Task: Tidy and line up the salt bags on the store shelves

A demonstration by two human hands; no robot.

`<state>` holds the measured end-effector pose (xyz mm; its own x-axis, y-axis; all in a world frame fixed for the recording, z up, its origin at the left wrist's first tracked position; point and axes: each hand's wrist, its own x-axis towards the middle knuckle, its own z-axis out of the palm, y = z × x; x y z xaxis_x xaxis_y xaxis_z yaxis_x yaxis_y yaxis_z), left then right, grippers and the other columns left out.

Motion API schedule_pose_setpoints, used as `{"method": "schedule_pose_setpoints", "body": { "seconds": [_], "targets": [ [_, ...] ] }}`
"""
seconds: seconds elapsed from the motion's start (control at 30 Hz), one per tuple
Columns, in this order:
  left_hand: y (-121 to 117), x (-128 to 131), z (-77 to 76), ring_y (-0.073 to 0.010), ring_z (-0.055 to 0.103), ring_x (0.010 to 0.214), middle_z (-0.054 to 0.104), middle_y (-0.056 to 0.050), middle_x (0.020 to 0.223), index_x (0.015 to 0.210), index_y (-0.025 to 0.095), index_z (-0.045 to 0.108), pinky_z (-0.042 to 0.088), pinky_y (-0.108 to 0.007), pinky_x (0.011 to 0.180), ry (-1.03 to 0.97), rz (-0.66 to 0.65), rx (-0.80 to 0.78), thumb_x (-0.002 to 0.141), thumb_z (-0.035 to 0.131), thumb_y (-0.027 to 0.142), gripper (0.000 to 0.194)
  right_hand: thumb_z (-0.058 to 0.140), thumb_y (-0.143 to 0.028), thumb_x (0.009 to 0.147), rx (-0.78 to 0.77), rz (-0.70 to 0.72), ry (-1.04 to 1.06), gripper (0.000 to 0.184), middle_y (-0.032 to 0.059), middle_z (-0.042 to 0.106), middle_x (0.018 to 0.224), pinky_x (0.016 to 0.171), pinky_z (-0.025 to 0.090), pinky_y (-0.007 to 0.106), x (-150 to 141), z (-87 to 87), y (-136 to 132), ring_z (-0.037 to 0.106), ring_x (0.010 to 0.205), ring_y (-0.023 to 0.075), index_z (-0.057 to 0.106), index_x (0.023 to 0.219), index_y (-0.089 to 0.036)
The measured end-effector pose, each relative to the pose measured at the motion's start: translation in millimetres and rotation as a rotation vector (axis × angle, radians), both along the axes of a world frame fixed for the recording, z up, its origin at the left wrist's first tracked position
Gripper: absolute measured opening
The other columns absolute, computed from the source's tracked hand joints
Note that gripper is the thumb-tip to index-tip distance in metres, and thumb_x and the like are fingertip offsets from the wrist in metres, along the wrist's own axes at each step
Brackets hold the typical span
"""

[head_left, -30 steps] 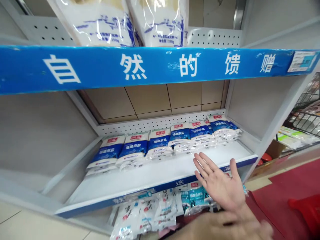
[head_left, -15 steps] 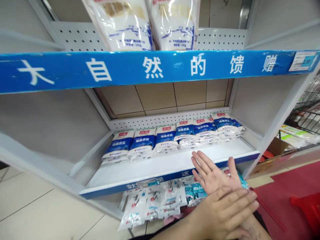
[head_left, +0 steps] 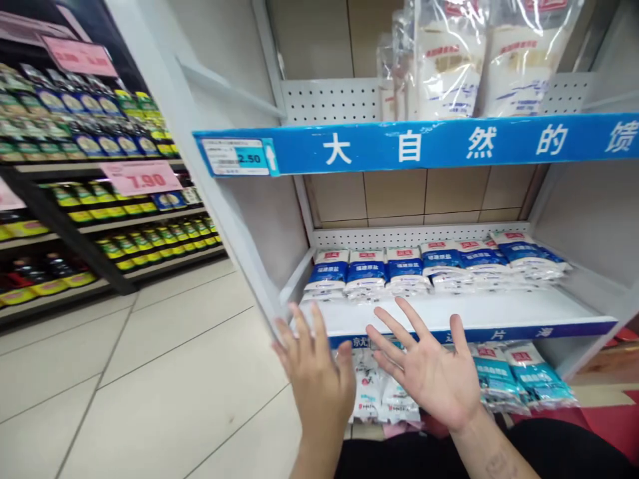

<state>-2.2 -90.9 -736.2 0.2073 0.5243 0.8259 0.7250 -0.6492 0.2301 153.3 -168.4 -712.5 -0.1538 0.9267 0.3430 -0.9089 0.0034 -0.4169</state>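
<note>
Reaching both arms forward, you hold your two hands spread in front of a white store rack [head_left: 259,219]. Your left hand [head_left: 320,389] shows you its back, the fingers pointing up and slightly apart, the thumb toward your right hand [head_left: 439,376]. That right hand has its palm toward you, its fingers fanned wide and its thumb out on the far right. The two are side by side, with a small gap between the left thumb and the right fingers.

Beyond them, the blue-banded packets [head_left: 367,271] lie in a row of low stacks toward the back of the middle shelf [head_left: 499,307]. Your right hand appears in front of that shelf's dark blue edge strip [head_left: 582,329]; you cannot tell from this view whether it touches it. Below the strip, partly hidden by your hands, are white packets [head_left: 367,392] and, farther right, teal-and-white packets [head_left: 536,379].

Higher up, a bright blue band [head_left: 442,145] with white characters runs along the upper shelf edge, a price label [head_left: 239,158] reading 2.50 at its left end, and clear bags [head_left: 449,80] stand above it. Off to your left, past the pale tiled floor [head_left: 174,399], yellow-labelled bottles [head_left: 144,246] line another set of shelves, where a pink sign [head_left: 142,178] reads 7.90.
</note>
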Motion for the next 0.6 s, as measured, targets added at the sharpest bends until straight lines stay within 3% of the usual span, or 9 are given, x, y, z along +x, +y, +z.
{"method": "schedule_pose_setpoints", "body": {
  "seconds": [0.07,0.13,0.27,0.33,0.4,0.47,0.53,0.57,0.6],
  "targets": [
    [-2.4,-22.1,7.6,-0.0346,-0.004,0.153,0.011,-0.012,0.165,0.16,0.02,0.015,0.005,-0.065,0.12,-0.153,0.102,-0.02,0.101,0.041,0.035,0.066,0.026,-0.087,0.088,0.005,-0.004,0.018,0.083,0.0044,0.031,0.158,0.122,0.012,0.052,-13.2,2.7,3.7,0.031,0.145,0.0307,0.048,0.147,-0.033],
    [-18.1,-23.5,13.1,-0.0346,-0.004,0.153,0.011,-0.012,0.166,0.16,0.02,0.017,0.006,-0.063,0.121,-0.231,0.075,0.042,0.099,0.044,0.028,0.067,0.029,-0.087,0.087,-0.004,-0.032,0.021,0.083,0.0037,0.033,0.158,0.122,0.016,0.05,-21.4,4.0,4.4,0.032,0.144,0.0294,0.049,0.146,-0.033],
    [-52.8,19.3,5.4,-0.0272,0.017,0.152,0.018,-0.009,0.165,0.159,0.016,0.019,0.012,-0.044,0.126,0.005,-0.41,0.321,0.097,0.037,0.028,0.066,0.022,-0.081,0.093,-0.083,-0.182,-0.151,0.078,0.0035,0.045,0.15,0.115,0.03,0.053,-26.3,-4.7,-10.3,0.039,0.14,0.0238,0.05,0.144,-0.028],
    [-51.0,43.7,-4.2,-0.0248,0.027,0.15,0.029,-0.007,0.161,0.159,0.019,0.021,0.008,-0.042,0.127,0.187,-0.558,0.309,0.098,0.03,0.04,0.066,0.021,-0.071,0.099,-0.105,-0.21,-0.234,0.073,0.0083,0.053,0.142,0.109,0.038,0.053,-20.2,-17.5,-27.4,0.046,0.136,0.0223,0.057,0.138,-0.021],
    [-31.6,59.5,-11.0,-0.0276,0.024,0.151,0.034,-0.008,0.159,0.158,0.02,0.024,0.002,-0.049,0.126,0.246,-0.439,0.122,0.098,0.03,0.046,0.066,0.036,-0.066,0.1,-0.102,-0.172,-0.325,0.065,0.0079,0.044,0.15,0.112,0.037,0.049,-3.8,-35.3,-48.8,0.043,0.138,0.0224,0.048,0.144,-0.02],
    [-0.6,65.1,-12.3,-0.0303,0.012,0.153,0.029,-0.009,0.161,0.158,0.022,0.024,0.007,-0.057,0.124,0.184,-0.171,-0.088,0.1,0.033,0.041,0.061,0.055,-0.062,0.096,-0.125,-0.138,-0.481,0.065,0.008,0.049,0.146,0.109,0.043,0.041,24.2,-55.1,-71.0,0.052,0.131,0.0231,0.039,0.151,-0.03],
    [32.3,64.8,-9.0,-0.0312,0.008,0.154,0.027,-0.008,0.162,0.158,0.024,0.025,0.015,-0.058,0.123,0.087,0.059,-0.226,0.101,0.034,0.038,0.06,0.058,-0.059,0.095,-0.193,-0.126,-0.67,0.075,0.0112,0.071,0.109,0.085,0.055,0.034,60.8,-72.9,-91.0,0.071,0.093,0.0214,0.025,0.156,-0.031],
    [47.2,64.9,-6.4,-0.0318,0.011,0.153,0.028,-0.008,0.162,0.157,0.025,0.027,0.018,-0.057,0.123,0.066,0.133,-0.277,0.1,0.037,0.038,0.059,0.055,-0.062,0.096,-0.238,-0.128,-0.759,0.078,0.0078,0.072,0.079,0.068,0.054,0.029,80.2,-79.9,-99.5,0.069,0.067,0.0186,0.022,0.158,-0.026],
    [60.5,66.4,-3.4,-0.0326,0.016,0.152,0.029,-0.008,0.161,0.157,0.025,0.029,0.021,-0.055,0.123,0.086,0.167,-0.332,0.099,0.04,0.038,0.059,0.052,-0.065,0.096,-0.285,-0.135,-0.859,0.079,0.0012,0.06,0.054,0.055,0.048,0.025,99.2,-85.4,-107.0,0.058,0.047,0.0156,0.025,0.157,-0.022]
  ]
}}
